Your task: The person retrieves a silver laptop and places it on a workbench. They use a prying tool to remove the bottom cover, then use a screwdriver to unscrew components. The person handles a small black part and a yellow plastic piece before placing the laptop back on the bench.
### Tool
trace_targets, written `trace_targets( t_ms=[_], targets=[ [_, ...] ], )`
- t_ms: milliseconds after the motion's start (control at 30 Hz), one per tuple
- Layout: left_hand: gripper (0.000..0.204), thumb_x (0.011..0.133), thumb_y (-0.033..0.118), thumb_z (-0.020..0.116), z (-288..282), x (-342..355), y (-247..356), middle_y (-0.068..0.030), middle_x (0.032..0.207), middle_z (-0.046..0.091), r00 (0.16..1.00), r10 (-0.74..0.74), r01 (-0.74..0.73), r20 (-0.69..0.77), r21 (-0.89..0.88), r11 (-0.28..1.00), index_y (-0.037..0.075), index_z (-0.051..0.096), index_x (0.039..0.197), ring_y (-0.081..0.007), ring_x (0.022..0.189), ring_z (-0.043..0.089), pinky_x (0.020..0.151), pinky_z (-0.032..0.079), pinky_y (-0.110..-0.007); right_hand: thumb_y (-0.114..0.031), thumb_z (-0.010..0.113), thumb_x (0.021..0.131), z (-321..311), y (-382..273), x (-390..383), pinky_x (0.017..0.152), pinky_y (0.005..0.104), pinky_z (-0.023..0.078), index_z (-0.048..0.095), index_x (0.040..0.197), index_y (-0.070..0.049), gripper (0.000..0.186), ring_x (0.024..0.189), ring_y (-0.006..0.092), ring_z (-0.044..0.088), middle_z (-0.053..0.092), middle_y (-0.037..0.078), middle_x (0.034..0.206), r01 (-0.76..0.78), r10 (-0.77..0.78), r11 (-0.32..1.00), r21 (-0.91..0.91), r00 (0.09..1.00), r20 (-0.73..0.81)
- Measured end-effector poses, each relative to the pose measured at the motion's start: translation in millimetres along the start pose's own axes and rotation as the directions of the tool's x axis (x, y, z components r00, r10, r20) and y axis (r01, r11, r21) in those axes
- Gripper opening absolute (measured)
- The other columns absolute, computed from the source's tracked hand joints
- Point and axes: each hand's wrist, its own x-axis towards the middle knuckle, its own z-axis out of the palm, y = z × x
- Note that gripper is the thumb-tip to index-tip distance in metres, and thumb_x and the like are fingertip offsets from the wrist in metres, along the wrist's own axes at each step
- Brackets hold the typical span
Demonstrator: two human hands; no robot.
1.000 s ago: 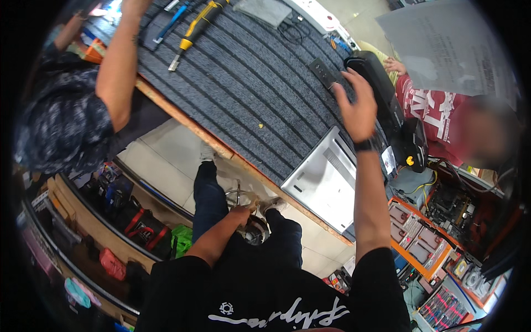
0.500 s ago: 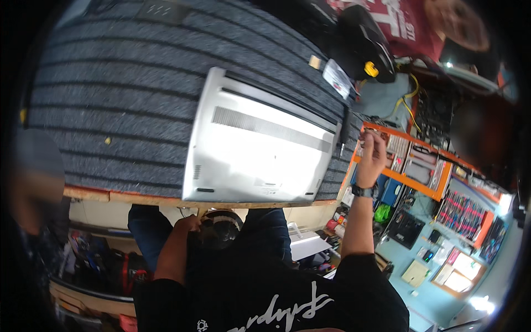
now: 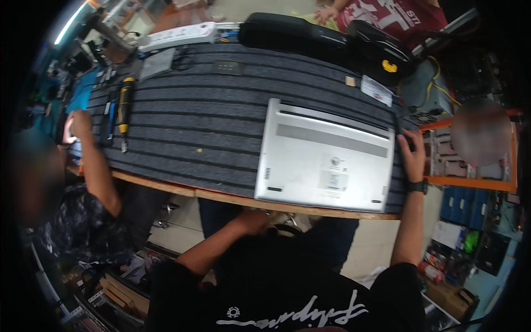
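A silver laptop [image 3: 310, 171] lies bottom-up on the grey striped mat [image 3: 221, 116], close to the table's front edge. Vent slots and rubber feet show on its underside. My right hand [image 3: 413, 157], with a dark band at the wrist, is just off the laptop's right edge. Its thumb and fingers are apart, beside a narrow black object [image 3: 397, 126] whose kind is unclear. Below the table edge, my left hand [image 3: 254, 222] rests near my lap by a round stool seat, its fingers mostly hidden.
A yellow-and-black screwdriver [image 3: 126, 108], a white power strip [image 3: 177, 36] and a long black case [image 3: 293, 33] lie farther off. An orange-framed organizer [image 3: 470, 183] stands at the right. At the left, a co-worker's hand [image 3: 80, 124] is over the table.
The view has swung, showing more of the table's left and far sides. My right hand has come from over the orange organizer to the laptop's right edge, its pinched fingers now parted.
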Motion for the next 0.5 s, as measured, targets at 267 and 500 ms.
trace_targets(
  t_ms=[267, 500],
  targets=[
    [0.013, 0.079, 0.008, 0.085, -148, -163, 53, -0.0029, 0.093, 0.068, 0.433, 0.447, -0.784, -0.783, -0.083, 0.615, 0.01, 0.072, 0.08, -0.016, 0.09, 0.064, 0.084, 0.049, -0.033, -0.029, 0.073, 0.096, -4, 10, 1, 0.081, 0.0279, 0.045, 0.071, 0.113, 0.0, 0.034, 0.086, 0.0154, 0.055, 0.063, 0.007, 0.099, 0.03, -0.031, 0.999, -0.025, 0.999, -0.042],
    [0.018, 0.08, 0.019, 0.084, -311, -82, -28, -0.0064, 0.091, 0.067, 0.058, 0.063, -0.404, -0.996, 0.034, 0.914, 0.005, 0.077, 0.089, -0.0173, 0.084, 0.062, 0.078, 0.05, -0.032, -0.031, 0.074, 0.095, 22, 13, 16, 0.076, 0.027, 0.043, 0.072, 0.112, 0.0, 0.036, 0.081, 0.0136, 0.051, 0.057, 0.004, 0.092, 0.087, -0.088, 0.996, -0.012, 0.994, -0.06]
  ],
)
